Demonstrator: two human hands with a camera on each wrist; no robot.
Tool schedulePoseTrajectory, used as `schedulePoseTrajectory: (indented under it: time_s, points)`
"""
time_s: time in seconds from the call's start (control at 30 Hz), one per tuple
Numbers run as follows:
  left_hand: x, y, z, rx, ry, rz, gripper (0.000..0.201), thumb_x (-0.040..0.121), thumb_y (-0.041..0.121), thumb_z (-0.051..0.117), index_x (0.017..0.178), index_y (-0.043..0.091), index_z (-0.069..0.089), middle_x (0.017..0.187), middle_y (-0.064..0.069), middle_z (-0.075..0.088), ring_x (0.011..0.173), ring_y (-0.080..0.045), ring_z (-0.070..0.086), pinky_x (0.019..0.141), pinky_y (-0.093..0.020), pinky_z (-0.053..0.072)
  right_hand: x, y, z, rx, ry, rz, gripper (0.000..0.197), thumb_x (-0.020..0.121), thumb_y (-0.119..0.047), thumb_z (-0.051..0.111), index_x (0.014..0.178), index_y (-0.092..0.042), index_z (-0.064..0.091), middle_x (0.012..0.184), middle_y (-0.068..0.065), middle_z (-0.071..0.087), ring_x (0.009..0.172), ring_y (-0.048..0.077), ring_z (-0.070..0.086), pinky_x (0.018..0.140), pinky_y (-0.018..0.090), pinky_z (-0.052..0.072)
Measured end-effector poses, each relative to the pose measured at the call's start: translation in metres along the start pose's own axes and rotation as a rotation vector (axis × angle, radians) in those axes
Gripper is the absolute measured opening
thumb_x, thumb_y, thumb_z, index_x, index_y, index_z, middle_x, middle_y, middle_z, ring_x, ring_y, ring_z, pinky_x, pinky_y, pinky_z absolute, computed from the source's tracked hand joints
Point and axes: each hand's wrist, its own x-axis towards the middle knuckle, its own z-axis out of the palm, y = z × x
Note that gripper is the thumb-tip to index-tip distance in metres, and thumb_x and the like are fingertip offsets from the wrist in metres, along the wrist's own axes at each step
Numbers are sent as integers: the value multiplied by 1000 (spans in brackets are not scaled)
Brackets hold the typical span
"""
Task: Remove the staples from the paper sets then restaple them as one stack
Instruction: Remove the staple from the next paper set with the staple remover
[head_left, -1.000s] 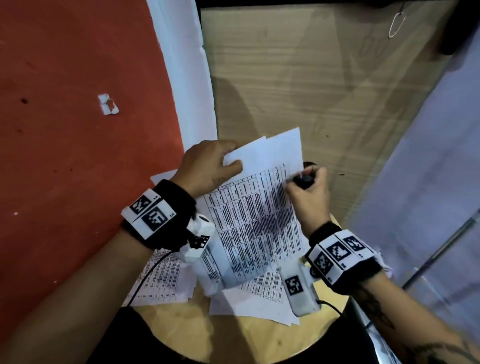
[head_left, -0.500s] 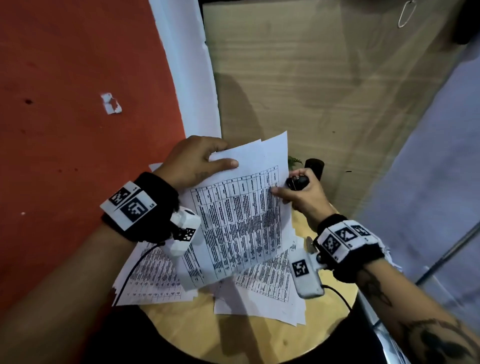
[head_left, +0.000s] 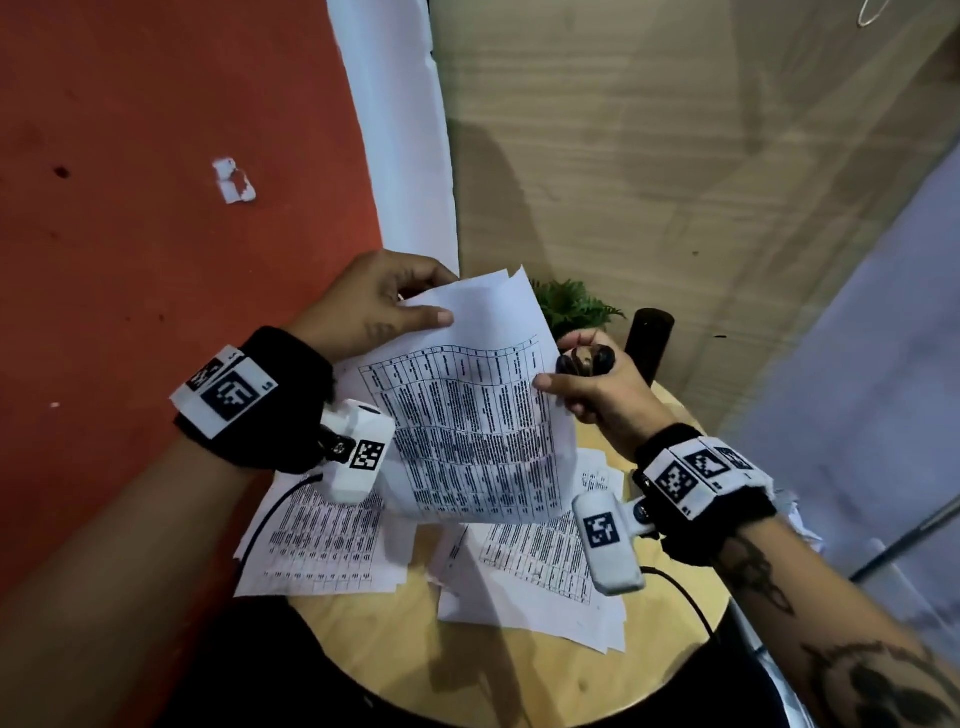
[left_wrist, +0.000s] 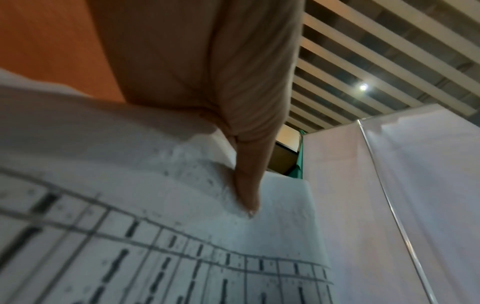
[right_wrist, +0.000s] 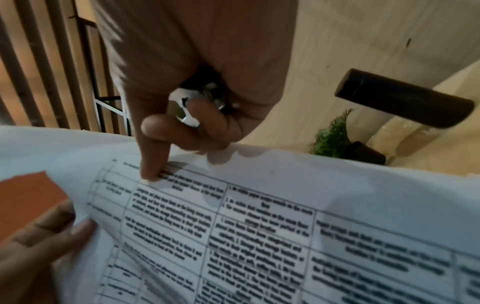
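A: From the head view, what's new?

B: The held paper set (head_left: 467, 415) is now lifted clear of the round table (head_left: 395, 649), higher than a second ago. The left hand (head_left: 363, 306) pinches its top corner, thumb on top. The right hand (head_left: 597, 389) has slid off the top edge to the right edge, thumb on the sheet, its other fingers wrapped round a dark staple remover (head_left: 584, 358). Loose sheets (head_left: 322, 545) lie on the table below.

A: And the left wrist view?

B: The left thumb (left_wrist: 246, 185) presses the blank corner of the paper; the fingers underneath are hidden. I can't see a staple there.

A: The right wrist view?

B: The right index finger (right_wrist: 153, 156) touches the printed table, the curled fingers clamp the metal tool (right_wrist: 187, 109), and a plant (right_wrist: 335, 137) and a dark cylinder (right_wrist: 402, 100) sit behind.

A: Meaning?

B: Probably the staple is out of this set, or being checked; restapling has not begun.
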Motion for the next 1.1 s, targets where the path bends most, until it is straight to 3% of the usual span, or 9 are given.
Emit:
schedulePoseTrajectory:
  time_s: [0.1, 0.27, 0.43, 0.57, 0.6, 0.7, 0.77, 0.93, 1.1]
  points:
    - [4, -7, -6, -99, -73, -48, 29, 76, 6, 73, 102, 2, 63, 82, 9, 72, 80, -2, 63, 78, -15, 50, 1, 0, 9, 53, -89, 8, 49, 64, 2, 72, 103, -17, 49, 67, -1, 56, 34, 5, 40, 32, 13, 26]
    - [6, -18, -20, -134, -53, -98, 37, 73, -7, 67, 97, 19, 58, 72, 21, 69, 75, 10, 61, 75, -6, 46, 13, -1, 24, 72, -53, -26, 31, 70, 12, 66, 85, -11, 51, 50, -5, 49, 31, 5, 31, 34, 12, 21]
    - [-2, -32, -49, -162, -3, -170, 53, 52, 37, 86, 100, 29, 66, 86, 4, 70, 82, -1, 65, 78, -14, 52, 34, 0, 30, 113, 33, -34, 31, 75, 13, 63, 82, -14, 49, 48, -6, 48, 32, 4, 31, 35, 13, 22]
    - [-23, -73, -73, -159, 201, -338, 21, 67, 25, 80, 84, 29, 69, 68, 24, 68, 63, 11, 60, 62, -12, 49, 49, -1, 29, 209, 84, -22, 31, 79, 12, 59, 75, -17, 48, 47, -8, 47, 31, 1, 28, 32, 12, 19]
    - [-34, -91, -75, -230, 249, -395, 22, 64, 35, 84, 80, 28, 71, 63, 22, 67, 56, 8, 58, 57, -15, 46, 54, 2, 29, 232, 95, -8, 31, 80, 11, 58, 73, -17, 47, 48, -8, 47, 30, 1, 28, 31, 12, 19]
    - [-68, -135, -51, -618, 294, -568, 79, 15, 61, 91, 78, 18, 69, 64, 8, 69, 55, -3, 63, 49, -19, 53, 68, 25, 36, 244, 142, 71, 31, 81, 9, 59, 70, -17, 46, 52, -5, 43, 30, 1, 28, 31, 12, 20]
    - [-88, -148, -21, -770, 278, -613, 71, 7, 60, 89, 66, 23, 75, 71, 7, 73, 64, -7, 69, 53, -26, 57, 79, 49, 49, 211, 225, 148, 34, 80, 8, 61, 66, -17, 42, 42, -8, 39, 28, 2, 29, 31, 11, 19]
    - [-106, -182, 17, -583, 477, -627, 85, 29, 46, 93, 103, 18, 63, 92, 12, 74, 89, -2, 68, 74, -15, 53, 95, 103, 81, 214, 357, 326, 32, 80, 9, 61, 63, -12, 44, 30, -8, 36, 23, 3, 26, 30, 8, 18]
    - [-116, -239, -6, -356, 539, -730, 59, 63, 12, 84, 115, 1, 58, 116, -15, 65, 96, -26, 65, 90, -38, 51, 95, 144, 72, -6, 423, 334, 25, 84, -8, 64, 71, -21, 46, 61, 1, 51, 31, 4, 48, 34, 10, 24]
